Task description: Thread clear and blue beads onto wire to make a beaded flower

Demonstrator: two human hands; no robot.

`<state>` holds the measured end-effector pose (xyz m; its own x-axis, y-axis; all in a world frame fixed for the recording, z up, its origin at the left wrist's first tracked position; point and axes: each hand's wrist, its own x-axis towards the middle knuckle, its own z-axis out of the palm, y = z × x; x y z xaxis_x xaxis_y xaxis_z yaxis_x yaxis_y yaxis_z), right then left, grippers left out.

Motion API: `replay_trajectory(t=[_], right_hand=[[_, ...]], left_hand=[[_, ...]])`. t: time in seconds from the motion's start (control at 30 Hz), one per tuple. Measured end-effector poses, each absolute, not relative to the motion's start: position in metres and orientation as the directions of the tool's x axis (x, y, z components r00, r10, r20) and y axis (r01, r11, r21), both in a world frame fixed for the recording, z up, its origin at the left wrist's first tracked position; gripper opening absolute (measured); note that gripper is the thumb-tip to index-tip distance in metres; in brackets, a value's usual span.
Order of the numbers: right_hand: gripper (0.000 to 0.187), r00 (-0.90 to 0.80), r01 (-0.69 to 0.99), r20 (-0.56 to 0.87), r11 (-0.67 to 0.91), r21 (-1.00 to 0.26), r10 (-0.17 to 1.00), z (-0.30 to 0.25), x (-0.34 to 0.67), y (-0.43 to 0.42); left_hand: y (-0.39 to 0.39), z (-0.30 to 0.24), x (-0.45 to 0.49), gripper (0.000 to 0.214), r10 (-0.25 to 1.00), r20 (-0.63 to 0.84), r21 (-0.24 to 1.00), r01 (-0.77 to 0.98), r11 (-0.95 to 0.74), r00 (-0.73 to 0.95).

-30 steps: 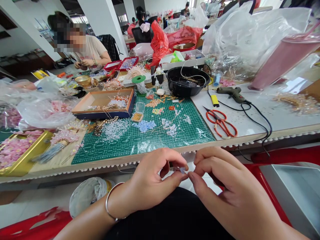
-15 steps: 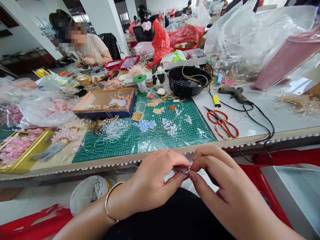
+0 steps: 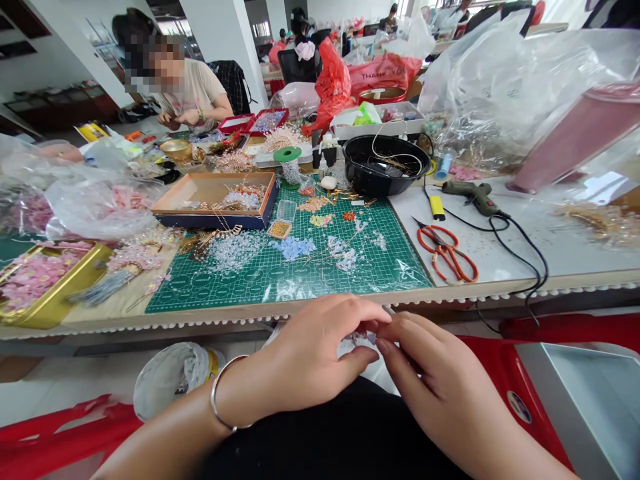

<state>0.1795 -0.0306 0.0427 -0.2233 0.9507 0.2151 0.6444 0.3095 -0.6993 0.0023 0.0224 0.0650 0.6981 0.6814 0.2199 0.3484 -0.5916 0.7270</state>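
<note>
My left hand (image 3: 310,357) and my right hand (image 3: 440,387) meet over my lap, just below the table edge. Both pinch a tiny clear bead piece (image 3: 361,339) between thumb and fingertips; most of it is hidden by the fingers. A silver bangle (image 3: 219,407) circles my left wrist. On the table ahead lies a green cutting mat (image 3: 300,267) strewn with clear and pale blue beads (image 3: 295,248) and thin gold wires.
Orange scissors (image 3: 445,252), a glue gun (image 3: 473,195) with a black cord, and a black bowl (image 3: 387,163) lie to the right. A shallow cardboard box (image 3: 215,200) and a gold tin (image 3: 50,283) sit left. Another person (image 3: 193,93) works at the far left.
My two hands have drawn closer together and shifted slightly right and down, fingertips now tight around the small piece. The view has tilted a little.
</note>
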Motion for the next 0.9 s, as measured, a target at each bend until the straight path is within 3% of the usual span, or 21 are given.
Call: replay_trajectory(t=[0.1, 0.17, 0.27, 0.33, 0.4, 0.47, 0.57, 0.9], right_hand=[[0.012, -0.118, 0.582, 0.321, 0.327, -0.744, 0.94, 0.043, 0.181, -0.03], [0.011, -0.051, 0.545, 0.379, 0.344, -0.765, 0.924, 0.043, 0.182, -0.031], [0.012, 0.012, 0.537, 0.436, 0.362, -0.762, 0.9, 0.045, 0.183, -0.033], [0.013, 0.022, 0.539, 0.456, 0.374, -0.755, 0.89, 0.046, 0.182, -0.034], [0.013, 0.016, 0.537, 0.462, 0.382, -0.752, 0.887, 0.046, 0.181, -0.035], [0.012, 0.002, 0.534, 0.455, 0.384, -0.753, 0.89, 0.045, 0.18, -0.037], [0.013, -0.02, 0.536, 0.437, 0.379, -0.754, 0.899, 0.043, 0.181, -0.038], [0.011, 0.045, 0.637, 0.449, 0.321, -0.701, 0.892, 0.043, 0.176, -0.039]], left_hand=[[0.017, 0.068, -0.002, 0.038, 0.652, 0.494, 0.576, 0.345, -0.741, 0.575], [0.014, 0.07, -0.004, 0.025, 0.62, 0.577, 0.534, 0.328, -0.779, 0.531], [0.014, 0.07, -0.001, 0.004, 0.782, 0.324, 0.747, 0.364, -0.557, 0.532], [0.018, 0.067, 0.003, 0.016, 0.869, 0.09, 0.912, 0.311, -0.268, 0.486], [0.021, 0.063, 0.008, 0.028, 0.858, -0.057, 0.988, 0.153, -0.025, 0.51], [0.023, 0.059, 0.012, 0.026, 0.816, -0.122, 0.992, 0.042, 0.119, 0.565], [0.023, 0.057, 0.014, 0.019, 0.816, -0.153, 0.984, 0.01, 0.177, 0.557], [0.022, 0.056, 0.012, 0.015, 0.87, -0.08, 0.997, 0.049, 0.065, 0.487]])
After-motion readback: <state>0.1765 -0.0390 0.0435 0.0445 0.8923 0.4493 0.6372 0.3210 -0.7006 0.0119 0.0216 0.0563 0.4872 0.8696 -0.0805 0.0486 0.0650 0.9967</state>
